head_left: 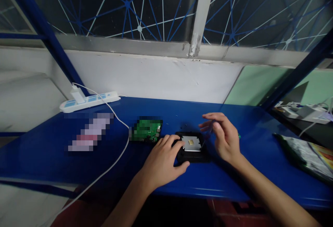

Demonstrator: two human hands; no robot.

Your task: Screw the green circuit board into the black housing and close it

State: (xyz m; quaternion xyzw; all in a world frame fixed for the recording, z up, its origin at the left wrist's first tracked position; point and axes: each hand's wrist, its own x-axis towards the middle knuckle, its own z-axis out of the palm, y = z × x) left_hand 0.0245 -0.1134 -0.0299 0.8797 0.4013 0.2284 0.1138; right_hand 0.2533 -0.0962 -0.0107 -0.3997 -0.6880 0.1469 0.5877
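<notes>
My left hand (pixel 166 159) lies over the left side of a black plastic casing (pixel 195 157), fingers on its far-left edge and thumb at its near edge, steadying it. Inside the casing sits a silver metal plate (pixel 186 146) with a small yellowish square pad (pixel 191 142) at its middle. Just right of the casing, my right hand (pixel 225 138) is raised with curled fingers and thumb around a dark, blurred thing that I cannot make out. A green circuit board (pixel 147 130) rests on the table left of the casing, partly pixelated.
A white power strip (pixel 91 101) with a plugged-in charger (pixel 77 94) stands at the back left. Its white cable (pixel 118 157) crosses the blue table (pixel 83 166). Tiny dark bits (pixel 185 125) lie behind the casing. A shiny packet (pixel 304 154) lies at the right edge.
</notes>
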